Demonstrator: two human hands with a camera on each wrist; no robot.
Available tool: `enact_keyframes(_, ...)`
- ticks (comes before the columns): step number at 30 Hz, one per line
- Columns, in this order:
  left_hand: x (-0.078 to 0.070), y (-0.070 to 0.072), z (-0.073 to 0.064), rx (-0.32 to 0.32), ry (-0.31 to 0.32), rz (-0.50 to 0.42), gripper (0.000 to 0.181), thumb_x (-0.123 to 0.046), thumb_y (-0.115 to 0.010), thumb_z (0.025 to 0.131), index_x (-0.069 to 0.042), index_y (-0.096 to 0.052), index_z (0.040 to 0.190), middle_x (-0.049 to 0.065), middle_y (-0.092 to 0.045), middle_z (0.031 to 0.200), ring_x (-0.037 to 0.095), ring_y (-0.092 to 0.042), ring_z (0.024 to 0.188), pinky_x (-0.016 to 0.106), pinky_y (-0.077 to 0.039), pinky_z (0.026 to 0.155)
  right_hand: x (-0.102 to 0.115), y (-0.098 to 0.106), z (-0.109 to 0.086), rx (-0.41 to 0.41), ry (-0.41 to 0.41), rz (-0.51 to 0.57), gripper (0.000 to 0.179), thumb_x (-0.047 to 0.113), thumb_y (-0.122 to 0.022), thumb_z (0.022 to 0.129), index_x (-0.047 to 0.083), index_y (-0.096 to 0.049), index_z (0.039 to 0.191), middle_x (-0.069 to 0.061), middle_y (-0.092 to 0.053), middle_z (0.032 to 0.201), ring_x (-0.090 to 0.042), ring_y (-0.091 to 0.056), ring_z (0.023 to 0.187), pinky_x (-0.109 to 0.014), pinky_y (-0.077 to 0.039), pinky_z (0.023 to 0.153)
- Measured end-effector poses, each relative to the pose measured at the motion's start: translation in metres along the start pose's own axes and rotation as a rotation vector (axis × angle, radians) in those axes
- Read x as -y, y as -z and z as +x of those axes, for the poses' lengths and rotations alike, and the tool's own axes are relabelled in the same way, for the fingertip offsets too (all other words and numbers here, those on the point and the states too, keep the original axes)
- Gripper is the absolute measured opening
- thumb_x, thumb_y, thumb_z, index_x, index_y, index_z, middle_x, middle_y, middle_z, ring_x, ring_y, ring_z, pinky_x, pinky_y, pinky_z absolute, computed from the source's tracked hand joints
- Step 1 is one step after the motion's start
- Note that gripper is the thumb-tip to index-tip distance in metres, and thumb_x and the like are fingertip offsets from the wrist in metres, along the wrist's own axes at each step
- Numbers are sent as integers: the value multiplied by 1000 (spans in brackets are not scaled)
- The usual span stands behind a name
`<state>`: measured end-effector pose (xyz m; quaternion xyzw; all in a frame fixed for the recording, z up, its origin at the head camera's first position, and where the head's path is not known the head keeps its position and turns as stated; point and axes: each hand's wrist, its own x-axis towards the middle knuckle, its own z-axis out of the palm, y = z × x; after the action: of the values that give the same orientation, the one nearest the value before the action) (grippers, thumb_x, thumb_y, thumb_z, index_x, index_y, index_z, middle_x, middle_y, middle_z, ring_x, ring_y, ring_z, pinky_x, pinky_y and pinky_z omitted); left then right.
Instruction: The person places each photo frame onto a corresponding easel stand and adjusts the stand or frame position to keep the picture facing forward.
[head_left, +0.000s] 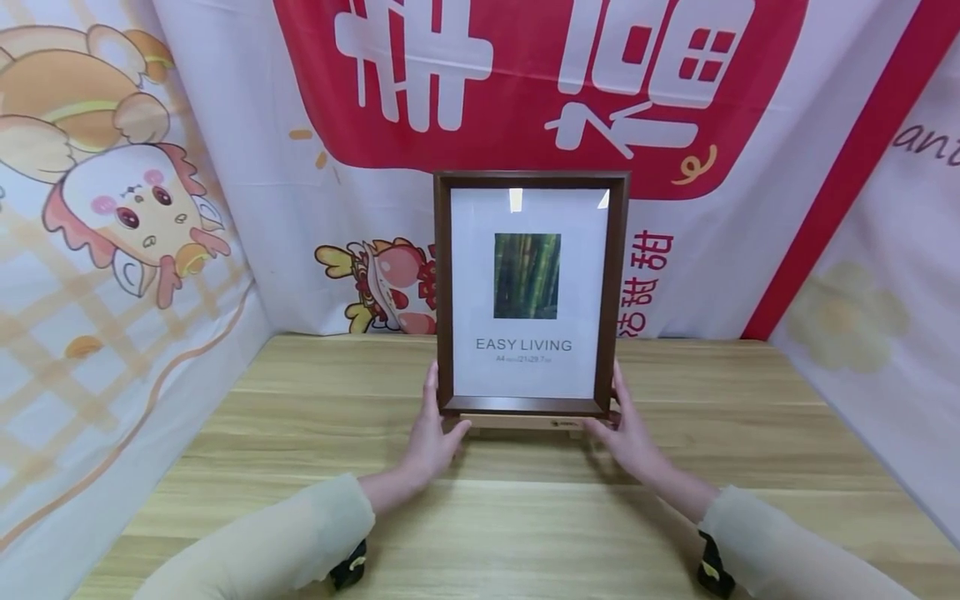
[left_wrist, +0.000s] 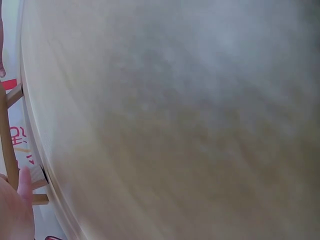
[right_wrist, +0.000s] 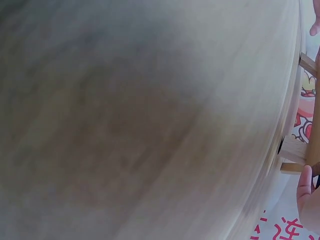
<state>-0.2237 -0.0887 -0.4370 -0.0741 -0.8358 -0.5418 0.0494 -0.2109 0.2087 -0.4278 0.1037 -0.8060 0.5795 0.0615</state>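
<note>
A brown picture frame (head_left: 444,292) stands upright, leaning slightly back, on a light wooden easel stand (head_left: 510,422) at the middle of the table. Behind its glazing is a white sheet with a bamboo picture and the words "EASY LIVING". My left hand (head_left: 431,442) holds the lower left corner, fingers along the side and thumb by the stand's front ledge. At the lower right corner, my right hand (head_left: 630,437) grips in mirrored fashion. Both wrist views catch only an edge of the stand, its short legs on the table; fingertips behind the frame are hidden.
The wood-grain table (head_left: 510,533) runs to a printed cloth backdrop (head_left: 360,200) just behind the frame. Patterned cloth walls rise at the left (head_left: 97,350) and right (head_left: 885,333). Dark straps (head_left: 348,567) show under the sleeves.
</note>
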Motion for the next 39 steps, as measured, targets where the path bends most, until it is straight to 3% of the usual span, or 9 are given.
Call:
enact_keyframes(2,0,1,-1,15,6,-38,112,0,-67,89,-54,11,148,11,-13,161,27,-58,57,35,-56,51,0,2,-1,8,-5,-11,105,-12,-59,89,37,6,155,-32,-32,140,-50,-55,109,-31,-55,83)
enact_keyframes(8,0,1,0,27,-15,-62,106,-2,-62,93,-55,11,148,16,-26,156,24,-56,57,34,-54,48,1,6,-2,13,10,-34,92,-10,-48,96,36,6,156,-28,-22,150,-47,-43,123,-25,-50,88)
enact_keyframes(11,-1,-1,0,38,-15,-74,105,-1,-60,94,-56,12,147,19,-27,155,28,-58,60,37,-55,50,-1,7,-2,7,15,-12,92,-12,-46,96,34,5,156,-30,-25,148,-47,-46,119,-25,-53,84)
enact_keyframes(20,-1,-3,-1,46,-11,-35,102,-2,-57,96,-55,15,147,20,-22,157,27,-57,56,35,-55,51,-2,7,-2,2,-5,25,92,-12,-45,96,38,6,155,-31,-31,139,-40,-59,99,-43,-58,75)
enact_keyframes(33,-2,-5,2,39,-20,-35,101,-2,-56,96,-54,14,147,18,-25,156,28,-58,57,34,-54,49,-4,9,0,7,0,26,94,-13,-45,96,42,5,154,-31,-31,139,-37,-60,94,-44,-58,74)
enact_keyframes(36,-1,-4,1,40,-11,-32,101,-3,-57,96,-54,14,147,15,-20,159,32,-60,62,36,-55,49,-4,9,0,13,-5,2,93,-11,-47,96,40,5,155,-32,-30,141,-43,-58,102,-44,-57,79)
enact_keyframes(37,-1,-3,1,37,-4,-36,102,-4,-58,95,-55,13,147,12,-19,159,33,-63,73,38,-55,50,-4,10,0,17,-7,-15,92,-8,-49,97,39,6,155,-33,-30,142,-45,-57,105,-44,-56,82)
enact_keyframes(39,0,2,1,28,-2,-35,102,-7,-61,94,-53,12,148,10,-15,160,38,-63,95,41,-59,64,-2,13,-1,27,-10,-51,90,-1,-53,98,34,7,156,-34,-27,145,-50,-53,112,-47,-52,89)
